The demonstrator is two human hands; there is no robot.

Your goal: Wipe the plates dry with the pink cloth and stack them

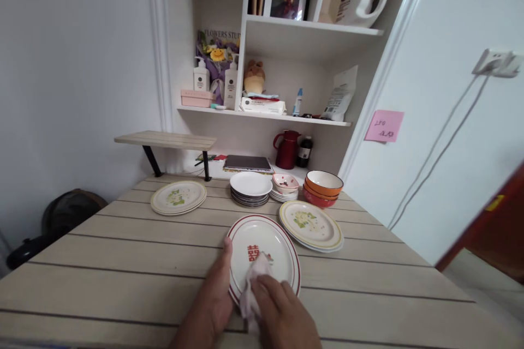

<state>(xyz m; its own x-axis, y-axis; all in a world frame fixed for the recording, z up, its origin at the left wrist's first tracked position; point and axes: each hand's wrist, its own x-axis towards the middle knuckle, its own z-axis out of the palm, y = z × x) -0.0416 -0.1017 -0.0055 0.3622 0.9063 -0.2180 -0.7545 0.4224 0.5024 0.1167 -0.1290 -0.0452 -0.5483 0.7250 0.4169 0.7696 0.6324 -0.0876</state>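
A white plate with a red rim and a red printed character is tilted up off the table in front of me. My left hand grips its left edge, thumb on the rim and the other fingers hidden underneath. Pressed to the plate's lower face is a pale cloth, bunched under the curled fingers of my right hand. Just beyond, to the right, lies a small stack of plates topped by a yellow-rimmed floral plate.
Farther back on the slatted table stand matching floral plates, a stack of white plates, small pink bowls and orange and red bowls. A small raised shelf stands at the back left. A red jug is behind.
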